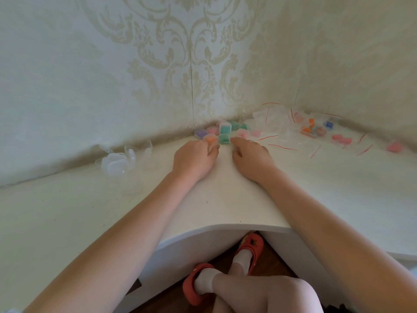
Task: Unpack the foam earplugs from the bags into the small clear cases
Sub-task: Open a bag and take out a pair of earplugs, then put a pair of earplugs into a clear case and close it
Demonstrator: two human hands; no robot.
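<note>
Several small clear cases filled with coloured earplugs (pixel 222 132) cluster in the corner of the white table (pixel 203 199), against the wall. My left hand (pixel 194 158) reaches to the cluster and its curled fingers hold a case with orange plugs (pixel 211 139). My right hand (pixel 250 155) lies beside it, fingertips at the green case (pixel 224 138); whether it grips anything is hidden. Small clear zip bags with red strips (pixel 291 125), some holding earplugs, lie to the right. Empty clear cases (pixel 121 160) are piled at the left.
Loose pink earplugs (pixel 341 139) and another pink pair (pixel 393 146) lie on the table's right side. Patterned wallpaper walls meet at the corner behind the cluster. My knees and feet in orange slippers (pixel 252 247) show below the table's curved front edge.
</note>
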